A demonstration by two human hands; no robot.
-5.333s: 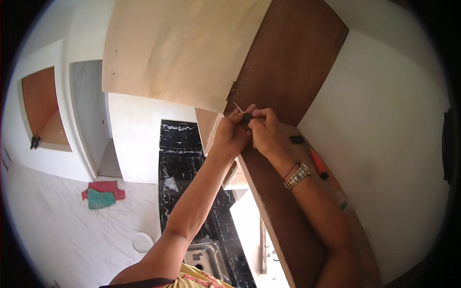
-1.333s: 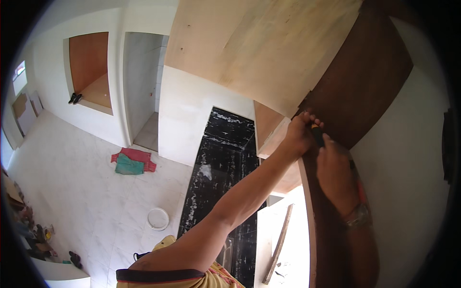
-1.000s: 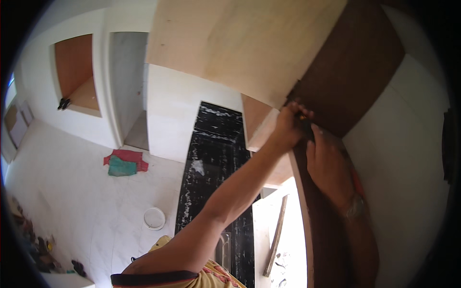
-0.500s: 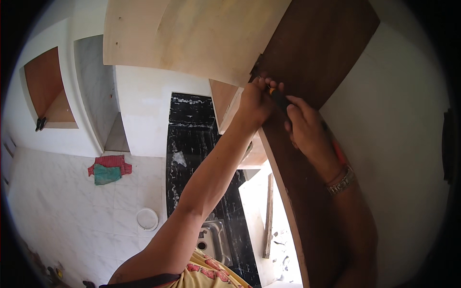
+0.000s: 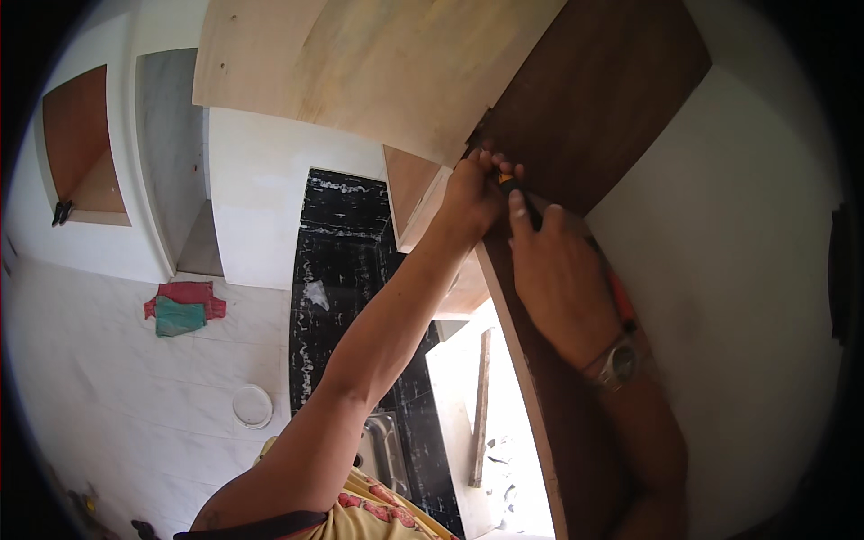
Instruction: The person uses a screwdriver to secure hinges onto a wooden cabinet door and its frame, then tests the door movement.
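My right hand [image 5: 562, 279] is closed round a screwdriver [image 5: 510, 184] with a black and orange handle, its index finger stretched along the handle. The screwdriver points up toward a dark hinge [image 5: 478, 129], where a pale wooden door panel [image 5: 360, 63] meets a dark brown cabinet board [image 5: 603, 90]. My left hand [image 5: 470, 200] is closed just below the hinge, fingers bunched round the screwdriver's front end. Whatever the left fingers pinch, and the screwdriver's tip, are hidden by them.
Below lie a black marbled counter [image 5: 337, 261] and a steel sink [image 5: 389, 454], partly behind my left arm. On the pale floor are red and green cloths [image 5: 183, 315] and a round white lid or tub [image 5: 252, 407]. An orange-red object [image 5: 621, 299] shows behind my right wrist.
My right hand has turned over on the screwdriver, its back now facing up and the index finger extended. The left hand stays by the hinge. The whole view has shifted slightly.
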